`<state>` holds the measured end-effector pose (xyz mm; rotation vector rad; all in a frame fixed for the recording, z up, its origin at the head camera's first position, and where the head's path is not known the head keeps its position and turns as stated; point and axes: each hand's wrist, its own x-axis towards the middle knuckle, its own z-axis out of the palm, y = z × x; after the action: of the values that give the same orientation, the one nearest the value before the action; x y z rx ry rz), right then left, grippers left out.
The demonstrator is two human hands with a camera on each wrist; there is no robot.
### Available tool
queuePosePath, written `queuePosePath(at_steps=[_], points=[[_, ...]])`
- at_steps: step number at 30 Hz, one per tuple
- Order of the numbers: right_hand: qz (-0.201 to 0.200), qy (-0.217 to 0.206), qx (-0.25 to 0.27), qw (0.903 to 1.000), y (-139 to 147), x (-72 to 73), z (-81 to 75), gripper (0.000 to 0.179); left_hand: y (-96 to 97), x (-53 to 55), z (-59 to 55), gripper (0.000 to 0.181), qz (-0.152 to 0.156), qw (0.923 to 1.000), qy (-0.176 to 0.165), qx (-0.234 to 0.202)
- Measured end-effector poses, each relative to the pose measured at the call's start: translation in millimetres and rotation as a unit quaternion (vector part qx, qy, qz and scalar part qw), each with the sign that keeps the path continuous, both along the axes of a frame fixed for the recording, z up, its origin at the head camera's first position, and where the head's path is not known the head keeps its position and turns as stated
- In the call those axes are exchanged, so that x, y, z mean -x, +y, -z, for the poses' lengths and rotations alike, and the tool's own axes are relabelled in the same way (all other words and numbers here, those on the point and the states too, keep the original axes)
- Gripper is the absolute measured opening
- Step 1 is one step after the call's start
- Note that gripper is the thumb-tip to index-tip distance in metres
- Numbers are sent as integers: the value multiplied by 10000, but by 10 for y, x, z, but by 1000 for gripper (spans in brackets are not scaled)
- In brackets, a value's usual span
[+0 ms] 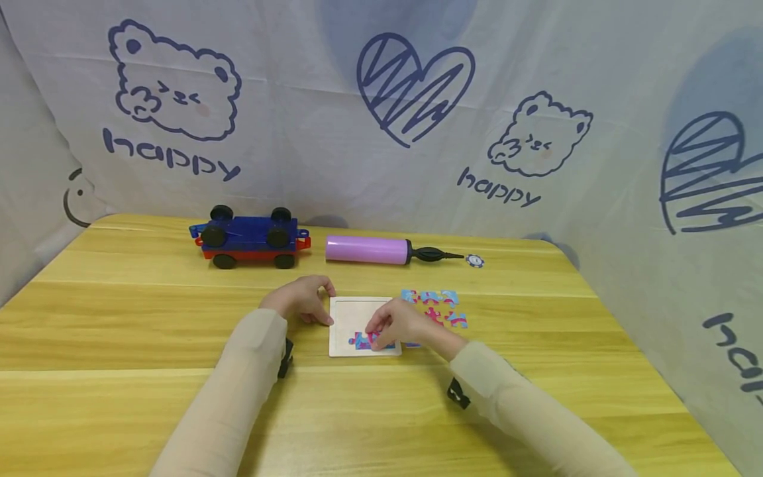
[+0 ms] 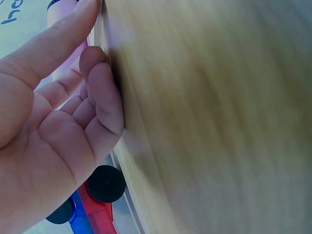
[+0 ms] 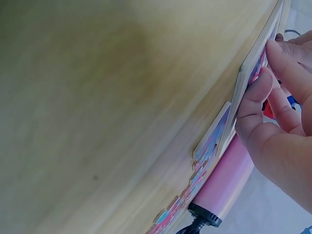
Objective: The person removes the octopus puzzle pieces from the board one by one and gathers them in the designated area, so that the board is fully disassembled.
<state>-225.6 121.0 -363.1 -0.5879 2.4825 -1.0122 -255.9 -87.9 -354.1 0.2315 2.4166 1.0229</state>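
A shallow white puzzle tray (image 1: 346,317) lies on the table with blue and purple puzzle pieces (image 1: 361,341) along its bottom edge. My left hand (image 1: 301,298) touches the tray's left side, thumb and index finger apart along that edge; its other fingers curl loosely in the left wrist view. Over the lower right of the tray, my right hand (image 1: 396,321) pinches a pink puzzle piece (image 1: 372,336) between thumb and fingers, low at the row. The fingers partly cover this piece. Several loose puzzle pieces (image 1: 457,320) lie right of the tray, some hidden behind the right hand.
Behind the tray lies a purple hand pump (image 1: 366,250) with a black nozzle, a poker chip (image 1: 475,261) by its tip. Blue and red toy wagons (image 1: 250,237), the blue one wheels-up, stand at the back left. A printed white cloth (image 1: 298,132) hangs behind the table.
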Motion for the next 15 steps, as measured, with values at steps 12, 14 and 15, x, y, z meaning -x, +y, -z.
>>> queuePosePath(at_steps=[12,14,15], points=[[13,92,-162,9998,-27,-47,-40,20,-2,-5,-6,43,9,10000,13,3],[-6,130,-170,9998,-27,-52,-48,22,-4,-3,-6,43,12,10000,15,-6],[-26,148,-155,9998,-28,-54,-51,23,-6,-2,-8,43,13,10000,16,-2]])
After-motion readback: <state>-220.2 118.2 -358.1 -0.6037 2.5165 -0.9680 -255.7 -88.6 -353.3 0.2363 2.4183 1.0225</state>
